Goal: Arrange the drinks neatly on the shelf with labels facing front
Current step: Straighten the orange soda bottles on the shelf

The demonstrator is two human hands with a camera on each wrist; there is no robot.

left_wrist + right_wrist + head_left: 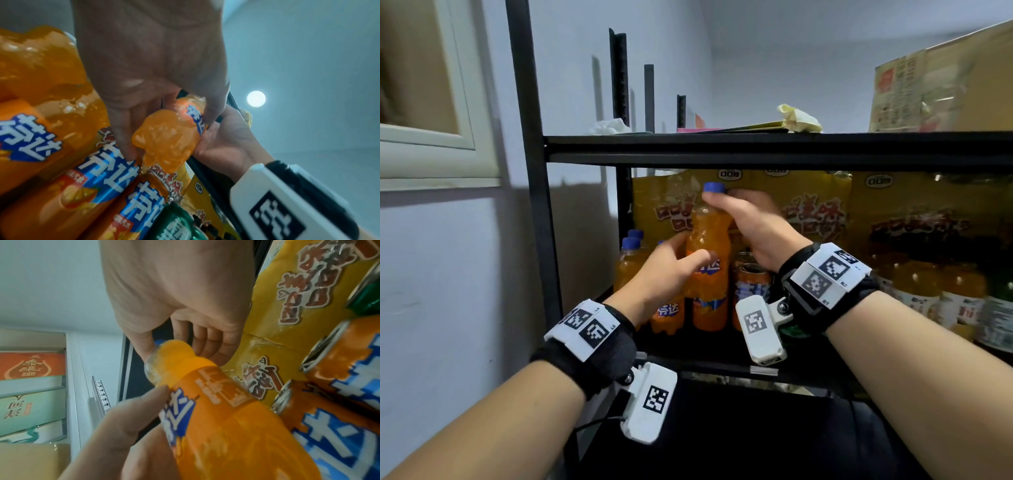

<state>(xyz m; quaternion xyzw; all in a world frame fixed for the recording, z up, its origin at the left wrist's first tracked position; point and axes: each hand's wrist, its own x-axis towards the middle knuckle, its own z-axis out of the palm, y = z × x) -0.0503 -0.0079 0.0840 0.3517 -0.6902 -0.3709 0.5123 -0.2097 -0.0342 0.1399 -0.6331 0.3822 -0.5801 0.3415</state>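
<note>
Both hands were on the orange soda bottle (708,274), upright at the shelf (774,148) front: right hand (755,228) curled round its neck, left hand (669,274) gripping the label; its base looked lifted, though hard to tell.

Orange bottle (708,260) — blue cap (714,187), blue label with white lettering. Behind the bottle, yellow snack bags (815,205) carry red-and-white characters. Beside it, orange cans (751,274) with blue-and-white print — black shelf (756,147) above.
</note>
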